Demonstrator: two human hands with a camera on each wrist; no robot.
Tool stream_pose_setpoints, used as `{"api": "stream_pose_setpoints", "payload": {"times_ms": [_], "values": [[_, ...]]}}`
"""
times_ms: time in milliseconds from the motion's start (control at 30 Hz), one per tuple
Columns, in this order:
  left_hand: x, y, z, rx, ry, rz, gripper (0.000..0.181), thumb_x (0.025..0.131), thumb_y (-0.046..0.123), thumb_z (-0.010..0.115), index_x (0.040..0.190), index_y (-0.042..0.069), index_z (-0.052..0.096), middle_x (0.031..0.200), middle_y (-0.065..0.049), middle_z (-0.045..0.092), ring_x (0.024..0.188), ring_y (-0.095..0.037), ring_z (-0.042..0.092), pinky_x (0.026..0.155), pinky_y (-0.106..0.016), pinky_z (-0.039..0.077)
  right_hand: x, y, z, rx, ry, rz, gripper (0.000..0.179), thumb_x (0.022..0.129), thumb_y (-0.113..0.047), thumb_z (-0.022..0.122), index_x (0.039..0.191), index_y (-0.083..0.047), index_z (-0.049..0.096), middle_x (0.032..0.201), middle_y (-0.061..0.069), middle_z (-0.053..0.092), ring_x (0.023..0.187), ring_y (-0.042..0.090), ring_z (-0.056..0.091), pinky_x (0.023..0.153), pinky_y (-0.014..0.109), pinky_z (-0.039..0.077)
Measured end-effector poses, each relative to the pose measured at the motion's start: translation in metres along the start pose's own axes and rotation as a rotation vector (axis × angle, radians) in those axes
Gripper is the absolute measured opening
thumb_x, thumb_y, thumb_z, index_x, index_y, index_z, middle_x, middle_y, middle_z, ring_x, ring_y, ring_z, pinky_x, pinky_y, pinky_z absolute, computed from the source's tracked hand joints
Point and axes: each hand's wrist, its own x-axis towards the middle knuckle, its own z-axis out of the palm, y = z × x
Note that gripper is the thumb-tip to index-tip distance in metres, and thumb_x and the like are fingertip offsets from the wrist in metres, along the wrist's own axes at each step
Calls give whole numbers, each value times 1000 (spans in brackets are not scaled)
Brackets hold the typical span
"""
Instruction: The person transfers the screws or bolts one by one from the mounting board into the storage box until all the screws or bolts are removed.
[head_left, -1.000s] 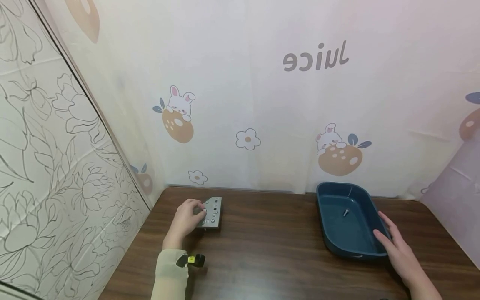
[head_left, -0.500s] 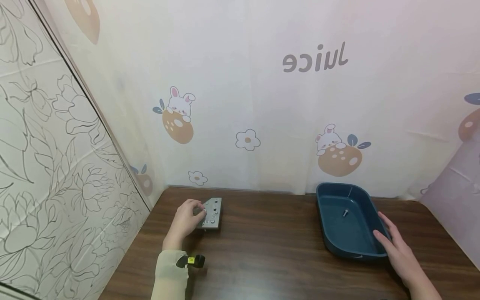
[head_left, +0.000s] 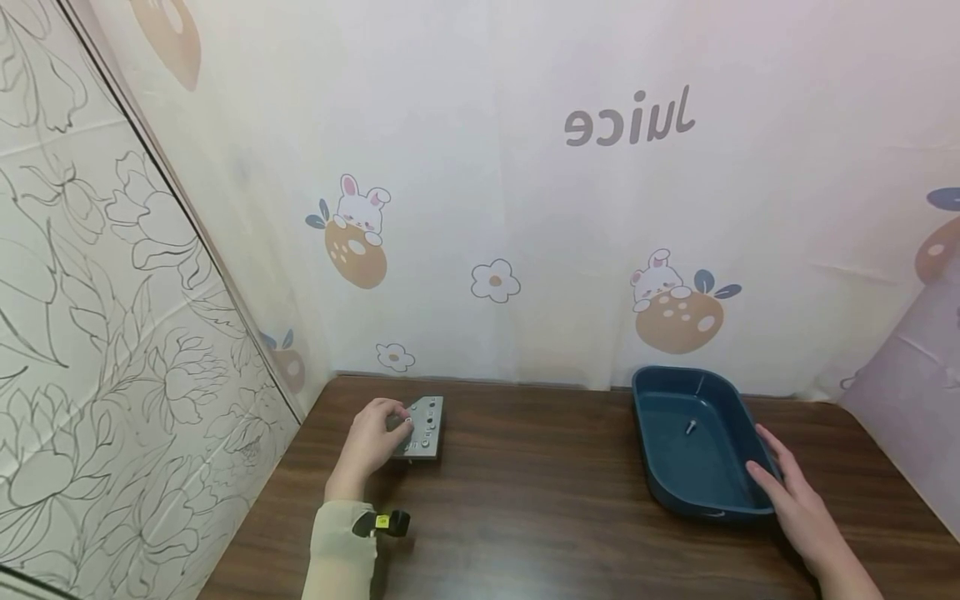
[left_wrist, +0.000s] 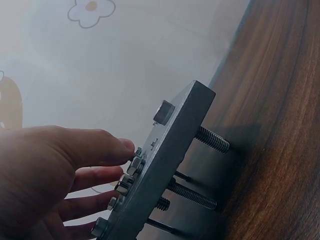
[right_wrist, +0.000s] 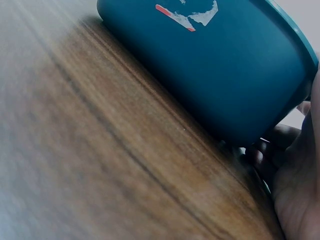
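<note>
At the left of the table, my left hand point(head_left: 366, 437) is over a grey metal plate point(left_wrist: 162, 167) fitted with several bolts and screws. In the left wrist view, the thumb and a finger pinch a small screw point(left_wrist: 137, 152) on the plate's face; the fingertip behind it is partly hidden. Threaded shanks point(left_wrist: 195, 194) stick out from the plate's underside. On the right, my right hand point(head_left: 798, 504) holds the side of a dark blue tray point(head_left: 705, 475), thumb over the rim and fingers along the outer wall. One silver bolt point(head_left: 691, 427) lies inside the tray.
The brown wooden table point(head_left: 525, 500) spans the space between plate and tray. A printed cloth point(head_left: 502, 183) hangs behind the table, and a flower-patterned panel point(head_left: 135, 333) rises on the left. A black wrist camera point(head_left: 393, 522) is strapped to the left sleeve.
</note>
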Motion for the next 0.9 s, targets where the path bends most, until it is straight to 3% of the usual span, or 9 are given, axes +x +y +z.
{"api": "stream_pose_setpoints", "payload": {"times_ms": [900], "values": [[-2,4,-3,-20,12,-6,10,97,17,81,102,9,76,139,-17,68,130,-39,64,109,-61,52,-1,-1,-1,3,-5,-7,79,119,-43,39,175,-20,-10,178,30,-11,159,60,-16,112,90,-7]]}}
